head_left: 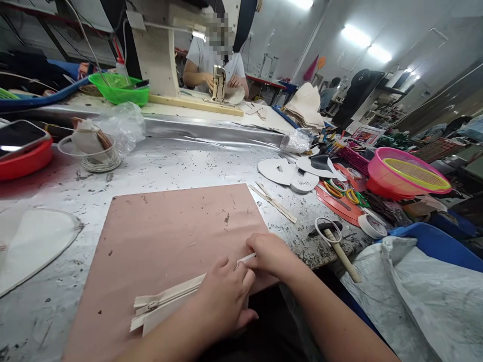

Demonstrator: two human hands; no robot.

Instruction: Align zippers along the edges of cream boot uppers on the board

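Note:
A cream zipper (171, 295) lies slantwise on a brownish-pink board (169, 231), with its slider near the left end. Under its lower edge is a pale flat piece (166, 314), partly hidden by my left forearm. My left hand (226, 289) is closed over the zipper's right part, fingers curled and thumb low near the board's front edge. Just beyond it, my right hand (269, 254) pinches the far end of the cream strip. A short white stretch shows between the two hands; the fingertips of my right hand are partly hidden.
Thin cream strips (275, 203) lie right of the board. Farther right are white cut pieces (289, 173), scissors (334, 188), tape rolls (372, 226) and a hammer (343, 256). A curved white panel (37, 241) lies left. Across the table, a person (215, 65) works at a sewing machine (156, 55).

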